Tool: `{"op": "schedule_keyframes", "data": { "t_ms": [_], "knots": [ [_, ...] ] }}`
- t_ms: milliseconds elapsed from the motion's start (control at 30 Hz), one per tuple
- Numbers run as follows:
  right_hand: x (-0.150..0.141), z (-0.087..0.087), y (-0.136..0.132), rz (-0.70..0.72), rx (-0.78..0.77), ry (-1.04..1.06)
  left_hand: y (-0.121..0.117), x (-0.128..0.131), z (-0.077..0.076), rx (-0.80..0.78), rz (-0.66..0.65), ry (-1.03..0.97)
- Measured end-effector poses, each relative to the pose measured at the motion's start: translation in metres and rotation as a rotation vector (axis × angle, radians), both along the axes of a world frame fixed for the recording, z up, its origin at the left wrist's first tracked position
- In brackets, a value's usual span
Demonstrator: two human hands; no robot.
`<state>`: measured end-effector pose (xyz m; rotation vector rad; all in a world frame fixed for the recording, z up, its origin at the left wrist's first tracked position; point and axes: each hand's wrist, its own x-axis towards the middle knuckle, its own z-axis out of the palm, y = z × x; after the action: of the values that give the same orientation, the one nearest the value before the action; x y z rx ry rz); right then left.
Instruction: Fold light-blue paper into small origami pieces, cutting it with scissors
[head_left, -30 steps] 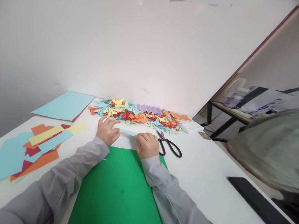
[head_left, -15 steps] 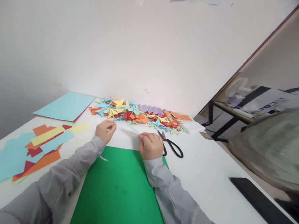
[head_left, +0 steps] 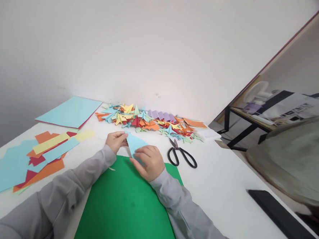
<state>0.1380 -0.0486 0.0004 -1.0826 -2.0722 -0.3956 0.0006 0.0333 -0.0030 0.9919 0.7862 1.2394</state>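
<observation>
A piece of light blue paper [head_left: 135,142] is held tilted over the far edge of a green sheet [head_left: 133,201]. My left hand [head_left: 116,142] pinches its upper left corner between thumb and fingers. On the paper's lower right side, the bent fingers of my right hand [head_left: 150,163] lie over it, with the thumb at the near edge. Whether the paper is folded I cannot tell. Black-handled scissors [head_left: 183,153] lie on the white table to the right of my right hand, blades pointing away. A small white scrap [head_left: 111,169] rests on the green sheet near my left wrist.
Folded paper pieces [head_left: 138,120] in many colours are heaped along the wall. Loose coloured paper [head_left: 16,165] spreads at the left, below a large blue sheet [head_left: 69,110]. A black bar-shaped object [head_left: 285,221] lies at the right edge. A fan [head_left: 258,93] stands on another table.
The blue paper, seen edge-on as a thin strip before, now shows its flat face. My right hand has moved nearer and left, uncovering the scissors' handles; both hands are closer together.
</observation>
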Motion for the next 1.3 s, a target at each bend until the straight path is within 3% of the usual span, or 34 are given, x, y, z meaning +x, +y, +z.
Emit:
{"op": "schedule_keyframes", "data": {
  "t_ms": [167,233,333,400,1000,1300],
  "knots": [
    [0.006,-0.001,0.006,-0.212,-0.075,0.359,-0.004,0.001,0.003,-0.064,-0.079,-0.051],
    [0.009,-0.005,0.011,-0.203,-0.236,0.471,-0.006,0.001,0.004,-0.072,-0.128,-0.029],
    [0.008,-0.011,0.015,-0.169,-0.601,0.668,-0.008,0.0,0.005,-0.074,-0.154,0.009],
    [0.006,-0.014,0.016,-0.159,-0.688,0.741,-0.009,0.0,0.005,-0.073,-0.147,0.014],
    [0.001,-0.017,0.015,-0.056,-0.804,0.851,-0.005,-0.001,0.002,-0.087,-0.019,0.082],
    [0.001,-0.019,0.015,-0.064,-0.785,0.884,-0.006,-0.001,0.009,-0.129,-0.074,0.008]
  ]
}}
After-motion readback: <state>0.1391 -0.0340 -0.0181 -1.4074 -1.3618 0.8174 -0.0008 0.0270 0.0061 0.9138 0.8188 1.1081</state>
